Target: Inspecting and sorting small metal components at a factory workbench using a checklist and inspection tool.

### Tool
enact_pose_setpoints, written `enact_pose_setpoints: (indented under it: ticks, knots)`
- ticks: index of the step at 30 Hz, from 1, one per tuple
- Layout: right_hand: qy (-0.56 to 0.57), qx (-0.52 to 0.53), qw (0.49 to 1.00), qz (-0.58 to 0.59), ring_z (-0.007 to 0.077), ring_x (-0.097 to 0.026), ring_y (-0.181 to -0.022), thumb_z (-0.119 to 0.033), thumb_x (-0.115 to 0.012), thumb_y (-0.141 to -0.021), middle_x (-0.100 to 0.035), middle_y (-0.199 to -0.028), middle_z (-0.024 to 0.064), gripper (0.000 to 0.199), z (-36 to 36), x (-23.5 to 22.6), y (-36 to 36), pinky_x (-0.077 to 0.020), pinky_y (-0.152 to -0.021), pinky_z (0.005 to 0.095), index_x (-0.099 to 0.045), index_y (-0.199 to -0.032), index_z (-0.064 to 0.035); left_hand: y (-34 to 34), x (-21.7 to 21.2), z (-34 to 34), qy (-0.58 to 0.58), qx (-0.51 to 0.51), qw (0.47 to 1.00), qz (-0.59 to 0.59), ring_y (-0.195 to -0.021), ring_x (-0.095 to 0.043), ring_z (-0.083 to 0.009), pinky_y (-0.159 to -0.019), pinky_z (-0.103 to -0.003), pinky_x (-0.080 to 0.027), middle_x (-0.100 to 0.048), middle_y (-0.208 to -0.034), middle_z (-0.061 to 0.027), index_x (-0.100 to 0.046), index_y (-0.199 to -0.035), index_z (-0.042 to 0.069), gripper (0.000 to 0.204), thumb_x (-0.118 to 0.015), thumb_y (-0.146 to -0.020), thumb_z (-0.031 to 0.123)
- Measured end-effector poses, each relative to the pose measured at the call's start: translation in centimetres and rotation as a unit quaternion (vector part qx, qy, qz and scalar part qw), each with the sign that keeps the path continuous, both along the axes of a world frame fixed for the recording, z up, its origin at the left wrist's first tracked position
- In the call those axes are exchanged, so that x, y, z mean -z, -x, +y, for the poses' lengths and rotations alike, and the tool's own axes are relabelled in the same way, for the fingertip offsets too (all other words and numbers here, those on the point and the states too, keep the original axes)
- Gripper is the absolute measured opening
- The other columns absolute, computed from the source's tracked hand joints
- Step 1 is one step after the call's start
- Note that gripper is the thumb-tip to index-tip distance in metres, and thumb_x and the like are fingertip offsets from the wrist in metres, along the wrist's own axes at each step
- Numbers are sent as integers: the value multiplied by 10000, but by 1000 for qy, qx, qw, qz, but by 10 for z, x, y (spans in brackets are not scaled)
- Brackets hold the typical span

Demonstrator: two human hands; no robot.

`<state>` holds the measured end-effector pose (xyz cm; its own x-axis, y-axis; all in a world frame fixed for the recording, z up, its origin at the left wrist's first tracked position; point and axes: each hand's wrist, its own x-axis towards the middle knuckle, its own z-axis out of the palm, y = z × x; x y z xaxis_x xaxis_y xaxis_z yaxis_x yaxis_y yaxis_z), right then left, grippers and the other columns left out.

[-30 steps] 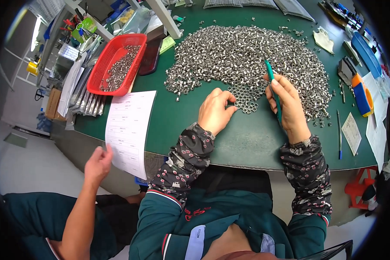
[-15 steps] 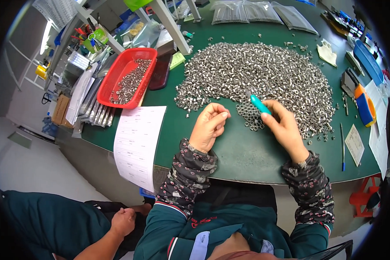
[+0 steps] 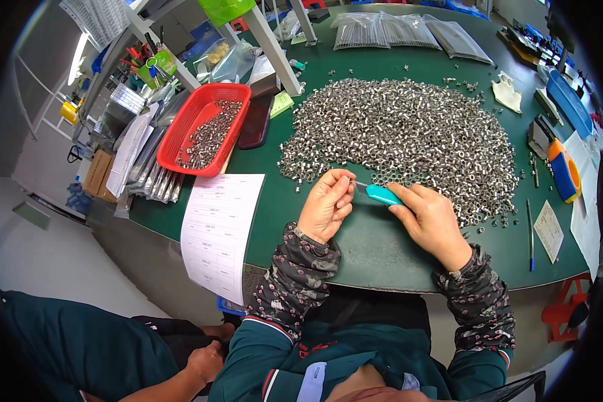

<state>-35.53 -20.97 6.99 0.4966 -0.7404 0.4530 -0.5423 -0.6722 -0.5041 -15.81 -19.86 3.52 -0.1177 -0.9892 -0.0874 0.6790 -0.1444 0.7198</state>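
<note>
My right hand (image 3: 427,218) is closed round a teal-handled knife (image 3: 383,195), its thin metal blade pointing left. That blade's tip reaches the fingertips of my left hand (image 3: 327,204), which are pinched together. Whatever sits in this pinch is too small and covered to make out; it may be one of the metal rings. Beyond both hands spreads a large heap of small silvery metal rings (image 3: 402,127). At the heap's near edge, just past the knife, several rings lie flat side by side, partly hidden by my right hand.
Left of the heap, a red plastic basket (image 3: 169,144) holds more rings. A printed sheet (image 3: 222,231) overhangs the table's front edge. On the right lie a pen (image 3: 530,234), a card (image 3: 548,231) and an orange-and-blue tool (image 3: 565,171). Another person's hand (image 3: 206,362) shows at lower left.
My right hand has brought the knife down and left, turning its blade from pointing up to pointing at my left fingertips. The other person's hand has shifted right and down.
</note>
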Motion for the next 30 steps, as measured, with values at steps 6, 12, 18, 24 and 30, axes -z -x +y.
enact_pose_setpoints:
  ticks: [6, 12, 18, 24, 30]
  knots:
    - [-16, -12, 1000, -3, 254, -520, -583, -195, -554, -731, -498, -644, 83, 255, 0, 2, -1, -414, -509, 356, -543, -963, -90, 1, 0, 0, 14, 5, 1000, -13, -481, -313, -11, -361, -135, -227, -452, -673, 11, -489, -901, 36, 98, -472, -828, 99]
    - [-45, -10, 999, 18, 257, -520, -579, -198, -555, -728, -497, -645, 86, 262, 0, 3, 0, -414, -509, 358, -542, -968, -94, 1, 2, 1, 5, -19, 998, -56, -444, -292, -5, -360, -139, -224, -449, -639, 19, -500, -870, 25, 94, -482, -823, 104]
    - [19, 5, 1000, 19, 247, -515, -580, -188, -574, -708, -478, -627, 78, 259, 2, 3, -1, -413, -503, 353, -546, -947, -92, 3, 1, 2, 12, -35, 994, -99, -421, -296, -6, -355, -141, -222, -446, -622, 14, -508, -845, 20, 106, -494, -820, 122]
    - [50, 8, 999, 18, 244, -478, -558, -156, -574, -702, -440, -613, 79, 283, 2, 5, -4, -390, -493, 349, -544, -976, -89, 3, 1, 2, 15, -49, 992, -120, -421, -298, -6, -352, -141, -222, -442, -618, 13, -514, -827, 21, 108, -492, -822, 127]
    - [86, 16, 996, 33, 233, -475, -554, -161, -583, -689, -442, -620, 67, 304, 2, 7, -4, -389, -491, 339, -541, -984, -97, 4, 1, 2, 16, -52, 989, -138, -424, -298, -5, -349, -136, -216, -440, -618, 11, -516, -823, 22, 110, -499, -818, 131]
